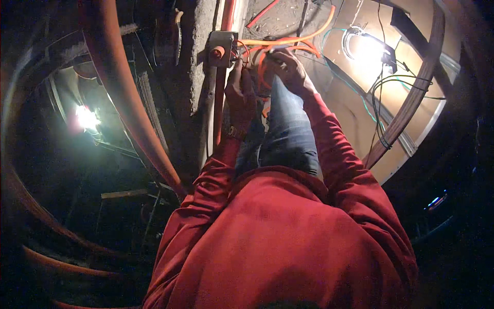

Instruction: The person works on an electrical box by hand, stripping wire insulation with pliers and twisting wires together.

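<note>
A dark square box (227, 40) with a round orange stub (218, 52) on its face stands at the top, left of centre. My left hand (241, 92) is raised just below the box, fingers pinched together at a thin red wire (246, 50) beside its right side. Right of it, my right hand (290, 71) is curled closed at the orange cable loops (263, 69). A small dark end shows at its fingertips; what it belongs to cannot be made out. Orange cable (303, 37) runs from the box to the upper right.
A thick orange pipe (121, 85) curves down on the left. Another red-orange pipe (218, 103) runs below the box. A bright lamp (368, 50) glows at upper right near loose black and green wires (378, 103) and a wooden pole (406, 110). A second lamp (87, 118) shines at left.
</note>
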The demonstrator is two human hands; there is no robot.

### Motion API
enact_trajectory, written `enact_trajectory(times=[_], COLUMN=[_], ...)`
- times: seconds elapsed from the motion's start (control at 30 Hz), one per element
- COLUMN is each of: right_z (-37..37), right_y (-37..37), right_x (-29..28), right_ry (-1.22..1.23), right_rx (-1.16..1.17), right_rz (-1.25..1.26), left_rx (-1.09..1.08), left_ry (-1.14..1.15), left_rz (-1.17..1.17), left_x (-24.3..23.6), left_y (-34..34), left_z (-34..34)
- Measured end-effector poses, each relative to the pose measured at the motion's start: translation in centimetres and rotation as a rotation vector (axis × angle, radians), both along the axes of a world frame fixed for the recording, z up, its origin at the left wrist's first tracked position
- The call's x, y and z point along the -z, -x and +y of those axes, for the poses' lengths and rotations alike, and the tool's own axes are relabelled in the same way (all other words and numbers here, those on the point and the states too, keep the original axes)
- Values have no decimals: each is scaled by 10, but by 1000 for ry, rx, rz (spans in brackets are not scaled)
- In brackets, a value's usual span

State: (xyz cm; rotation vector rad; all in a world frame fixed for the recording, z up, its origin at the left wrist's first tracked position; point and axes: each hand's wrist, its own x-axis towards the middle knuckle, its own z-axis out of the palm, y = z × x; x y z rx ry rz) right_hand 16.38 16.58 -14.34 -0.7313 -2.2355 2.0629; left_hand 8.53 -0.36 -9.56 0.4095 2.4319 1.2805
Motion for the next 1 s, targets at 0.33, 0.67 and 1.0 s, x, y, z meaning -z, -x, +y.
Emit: enact_trajectory(times=[0.33,0.67,1.0], right_z=[-7,16,17], right_y=[25,23,26], right_x=[15,-20,-15], right_ry=[-69,0,36], right_rx=[-129,-345,-420], right_rz=[242,167,168], left_rx=[75,8,-293], left_ry=[83,95,-316], left_rz=[-56,94,-441], left_x=[12,3,4], left_y=[-5,1,-7], left_z=[-5,11,13])
